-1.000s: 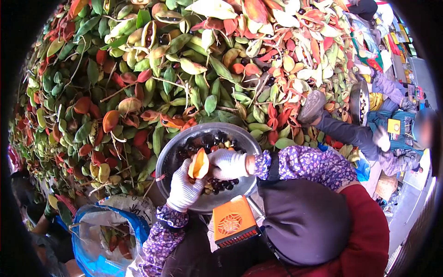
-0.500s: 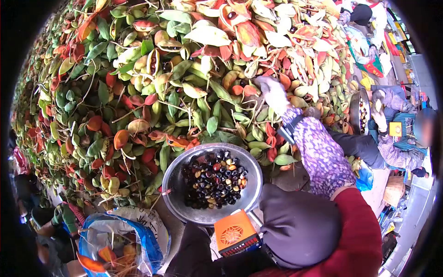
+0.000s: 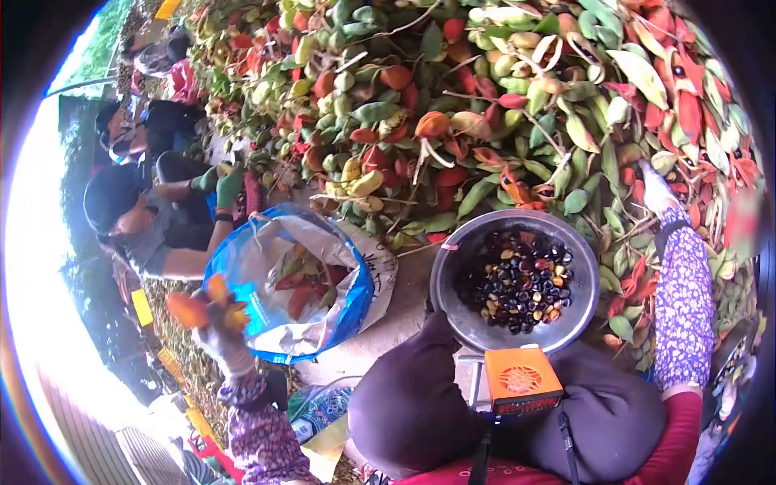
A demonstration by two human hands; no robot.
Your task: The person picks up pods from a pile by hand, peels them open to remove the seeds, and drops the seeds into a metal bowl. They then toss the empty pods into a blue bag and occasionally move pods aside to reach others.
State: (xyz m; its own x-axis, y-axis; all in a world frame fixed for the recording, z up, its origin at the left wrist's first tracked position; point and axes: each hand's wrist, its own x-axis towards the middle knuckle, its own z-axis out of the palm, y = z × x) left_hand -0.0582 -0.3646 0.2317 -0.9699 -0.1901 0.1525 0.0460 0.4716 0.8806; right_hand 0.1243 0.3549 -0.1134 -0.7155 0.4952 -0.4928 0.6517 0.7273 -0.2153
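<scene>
Gloved and pale, my left hand point(image 3: 220, 341) closes around orange pod husks point(image 3: 217, 303) beside the left rim of a blue and white bag point(image 3: 368, 287). Inside that bag lie several reddish and green husks point(image 3: 303, 279). My right hand point(image 3: 657, 192) reaches into the pile of pods point(image 3: 485, 133) at the right; its fingers are blurred and partly lost among the pods. A metal bowl point(image 3: 588, 275) stands before my knees, with many dark and some yellow-brown seeds point(image 3: 525, 279) in it.
An orange box-shaped device point(image 3: 523, 380) sits at my lap. Left of the bag, a co-worker in a dark cap point(image 3: 113, 198) works with green gloves point(image 3: 229, 187). More people sit farther back. A printed packet point(image 3: 319, 411) lies near my left knee.
The view has swung left, so the bowl and bag appear farther right. My left hand with orange husks now shows at the bag; before, only husks showed there. My right hand remains at the pile.
</scene>
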